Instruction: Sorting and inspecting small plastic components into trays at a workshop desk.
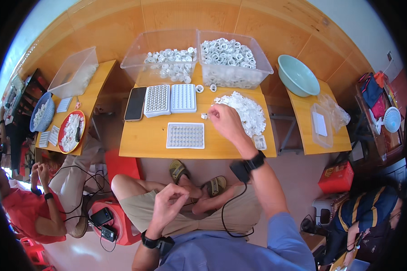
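My right hand is over the table beside a heap of small white plastic pieces. Its fingertips are closed at a small white plastic piece, apparently pinching it. Above my lap, my left hand has thumb and fingers pressed together; whatever they hold, if anything, is too small to make out. In front of me lies a white tray with rows of small round parts. Behind it are a stacked tray of metallic round parts and a white tray with rows of pockets.
Clear bins of white rings stand at the back. A phone lies left, two white rings near the bins, a card at the front edge. Another person sits left; a green basin stands right.
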Motion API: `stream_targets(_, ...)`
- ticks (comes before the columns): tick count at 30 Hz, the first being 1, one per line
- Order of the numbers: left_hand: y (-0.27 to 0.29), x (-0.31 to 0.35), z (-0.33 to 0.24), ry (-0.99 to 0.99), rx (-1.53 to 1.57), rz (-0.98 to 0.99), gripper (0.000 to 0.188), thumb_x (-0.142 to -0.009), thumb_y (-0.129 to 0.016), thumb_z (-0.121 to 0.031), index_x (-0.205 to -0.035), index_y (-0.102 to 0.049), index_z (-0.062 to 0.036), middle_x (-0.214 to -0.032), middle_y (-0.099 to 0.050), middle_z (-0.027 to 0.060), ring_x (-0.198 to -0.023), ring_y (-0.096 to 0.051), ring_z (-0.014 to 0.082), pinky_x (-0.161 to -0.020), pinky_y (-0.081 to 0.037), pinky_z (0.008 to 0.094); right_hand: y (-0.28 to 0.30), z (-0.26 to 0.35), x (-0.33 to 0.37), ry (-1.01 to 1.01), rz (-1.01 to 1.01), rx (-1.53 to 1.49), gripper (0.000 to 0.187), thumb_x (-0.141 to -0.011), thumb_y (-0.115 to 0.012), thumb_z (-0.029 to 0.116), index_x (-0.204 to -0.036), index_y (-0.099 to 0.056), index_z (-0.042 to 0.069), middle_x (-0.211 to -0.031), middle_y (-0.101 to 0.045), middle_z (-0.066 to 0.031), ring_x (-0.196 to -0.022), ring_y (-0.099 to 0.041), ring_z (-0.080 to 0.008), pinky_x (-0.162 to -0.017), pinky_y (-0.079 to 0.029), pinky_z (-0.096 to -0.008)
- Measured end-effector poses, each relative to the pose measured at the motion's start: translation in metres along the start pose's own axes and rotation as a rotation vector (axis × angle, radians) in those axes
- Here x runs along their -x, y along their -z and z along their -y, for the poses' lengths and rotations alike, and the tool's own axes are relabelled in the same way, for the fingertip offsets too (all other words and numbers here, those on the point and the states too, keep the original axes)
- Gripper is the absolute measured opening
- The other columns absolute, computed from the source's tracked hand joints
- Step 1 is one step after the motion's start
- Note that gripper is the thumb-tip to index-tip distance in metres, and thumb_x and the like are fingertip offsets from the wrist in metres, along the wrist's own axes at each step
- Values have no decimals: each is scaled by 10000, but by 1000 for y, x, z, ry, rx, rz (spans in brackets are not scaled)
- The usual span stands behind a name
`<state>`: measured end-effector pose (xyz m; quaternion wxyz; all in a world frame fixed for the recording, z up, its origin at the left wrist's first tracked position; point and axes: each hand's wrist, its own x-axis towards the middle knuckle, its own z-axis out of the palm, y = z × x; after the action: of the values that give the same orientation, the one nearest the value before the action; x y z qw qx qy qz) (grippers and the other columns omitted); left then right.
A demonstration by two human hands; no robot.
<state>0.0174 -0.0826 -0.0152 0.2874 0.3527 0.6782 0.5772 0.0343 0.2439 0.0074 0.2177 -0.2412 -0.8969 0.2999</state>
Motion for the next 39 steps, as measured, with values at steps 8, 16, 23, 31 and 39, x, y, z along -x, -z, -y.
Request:
stream_targets(8, -22, 2, 32, 179, 117, 78, 51, -927, -650, -10, -976, -646, 5, -897, -644, -12, -842, -600, 51, -758, -510, 223, -29, -22, -17, 135, -7, 234, 116, -779, -700, 110, -870, -716, 41, -926, -659, -145, -966, -609, -337, -865, -480, -429)
stream_targets(16, -21, -34, 35, 156, 265, 123, 111, -952, -630, -39, -1054, -633, 3, -928, -658, 9, -859, -615, 67, -778, -508, 224, -17, 2, 9, 217, -51, 95, 75, -792, -684, 66, -863, -673, 43, -892, -672, -116, -885, -634, -318, -810, -493, -411)
stream_targets(23, -21, -71, 9, 206, 1020, -21, 360, -996, -595, -166, -1318, -535, -16, -1295, -593, 143, -1147, -619, 245, -982, -526, 381, -8, 66, 80, 410, -34, -124, 221, -756, -725, 58, -948, -614, 69, -888, -666, -83, -814, -631, -315, -724, -462, -416)
stream_targets(31, -12, -68, 42, 212, 1222, 32, 214, -991, -575, -64, -1197, -616, -22, -1170, -663, 113, -1089, -650, 206, -954, -547, 354, -28, 77, 101, 389, 54, -148, 294, -752, -739, 53, -1016, -613, 78, -986, -650, -73, -921, -610, -272, -796, -451, -387)
stream_targets(39, -13, -59, 44, 178, 1144, 28, 132, -960, -600, -6, -1085, -639, -13, -1137, -667, 108, -1054, -657, 191, -926, -556, 331, -31, 69, 107, 300, 148, -414, 290, -763, -752, 63, -1031, -643, 79, -1013, -659, -65, -949, -615, -287, -825, -475, -391)
